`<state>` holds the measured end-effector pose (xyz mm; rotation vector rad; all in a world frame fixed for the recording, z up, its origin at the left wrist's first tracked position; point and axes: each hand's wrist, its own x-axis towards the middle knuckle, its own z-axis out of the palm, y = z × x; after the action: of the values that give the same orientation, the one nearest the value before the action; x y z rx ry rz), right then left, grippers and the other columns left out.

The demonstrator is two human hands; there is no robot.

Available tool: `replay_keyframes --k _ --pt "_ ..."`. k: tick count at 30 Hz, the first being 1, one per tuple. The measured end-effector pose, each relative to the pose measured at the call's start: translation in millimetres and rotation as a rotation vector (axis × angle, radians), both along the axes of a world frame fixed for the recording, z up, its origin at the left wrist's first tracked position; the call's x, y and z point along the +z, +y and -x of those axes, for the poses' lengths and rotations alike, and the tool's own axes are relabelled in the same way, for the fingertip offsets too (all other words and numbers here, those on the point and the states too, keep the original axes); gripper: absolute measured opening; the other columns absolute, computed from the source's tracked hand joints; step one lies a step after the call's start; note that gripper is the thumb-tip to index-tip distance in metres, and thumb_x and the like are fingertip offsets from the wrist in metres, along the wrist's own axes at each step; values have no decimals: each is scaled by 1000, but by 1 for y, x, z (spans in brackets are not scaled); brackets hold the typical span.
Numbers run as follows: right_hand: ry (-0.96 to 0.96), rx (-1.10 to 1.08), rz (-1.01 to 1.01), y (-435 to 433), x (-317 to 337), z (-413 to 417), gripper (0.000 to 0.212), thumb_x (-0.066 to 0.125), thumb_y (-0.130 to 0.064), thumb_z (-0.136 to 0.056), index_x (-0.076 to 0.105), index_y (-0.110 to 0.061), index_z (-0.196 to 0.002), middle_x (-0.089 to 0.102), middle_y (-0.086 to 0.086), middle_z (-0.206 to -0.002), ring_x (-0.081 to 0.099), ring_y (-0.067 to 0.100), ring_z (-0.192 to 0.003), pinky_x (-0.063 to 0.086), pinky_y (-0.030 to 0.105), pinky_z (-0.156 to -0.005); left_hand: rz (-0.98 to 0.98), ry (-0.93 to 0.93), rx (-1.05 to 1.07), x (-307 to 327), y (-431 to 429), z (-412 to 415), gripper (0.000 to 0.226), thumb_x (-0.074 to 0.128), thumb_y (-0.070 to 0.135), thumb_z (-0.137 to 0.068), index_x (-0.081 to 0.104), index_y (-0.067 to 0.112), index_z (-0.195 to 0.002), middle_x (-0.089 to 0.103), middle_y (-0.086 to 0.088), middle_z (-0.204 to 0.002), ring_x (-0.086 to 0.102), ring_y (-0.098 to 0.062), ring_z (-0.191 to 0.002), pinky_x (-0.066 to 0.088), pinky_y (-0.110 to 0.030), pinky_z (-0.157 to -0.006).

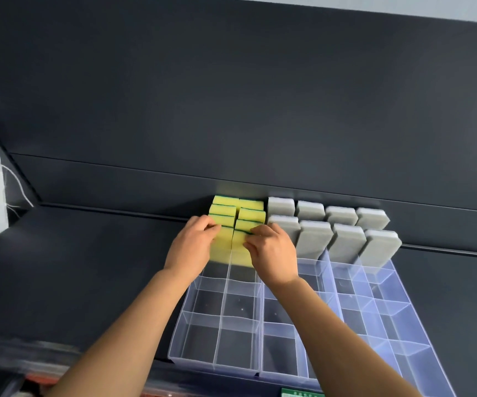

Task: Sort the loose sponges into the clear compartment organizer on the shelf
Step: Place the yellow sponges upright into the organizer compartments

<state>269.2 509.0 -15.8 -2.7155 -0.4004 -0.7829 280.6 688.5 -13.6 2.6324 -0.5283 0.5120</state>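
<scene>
Over empty front cells of the clear organizer (214, 359), your left hand (194, 242) and right hand (271, 250) pinch yellow sponges (226, 247) at 12 o'clock, fingers (213, 228) curled. Next, likely: press both down squarely.

Dark shelf (74, 267): clear organizer (214, 365), poss. several trays.

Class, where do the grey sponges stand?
In the head view, the grey rectangular sponges stand upright in far compartments of the clear plastic organizer, right of the yellow sponges.
</scene>
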Motion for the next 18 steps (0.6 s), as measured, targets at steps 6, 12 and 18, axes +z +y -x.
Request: replay_keyframes --k 6,12,18 --pt "16 7 20 1 -1 9 19 83 -6 -58 70 -12 -71 70 4 -85 58 28 -69 52 30 -54 -113 -39 43 5 -2 6 39 72 -11 -67 70 4 -103 62 -6 -98 57 -27 -88 54 -36 -64" --pt "42 -16 20 -10 2 32 44 79 -11 -68 65 -8 -110 63 15 -120 61 33 -105 53 40 -80 -223 -27 125 14 -13 19 41 69 -4 -72 66 8 -111 61 -9 -109 55 -29 -99 48 -40 -80" --pt "11 -123 72 -50 11 62 47 80 -20 -66 65 -12 -110 64 11 -118 61 30 -106 51 38 -82 -264 -55 77 26 -47 40 39 74 8 -71 66 8 -110 62 -10 -112 56 -29 -104 49 -42 -84"
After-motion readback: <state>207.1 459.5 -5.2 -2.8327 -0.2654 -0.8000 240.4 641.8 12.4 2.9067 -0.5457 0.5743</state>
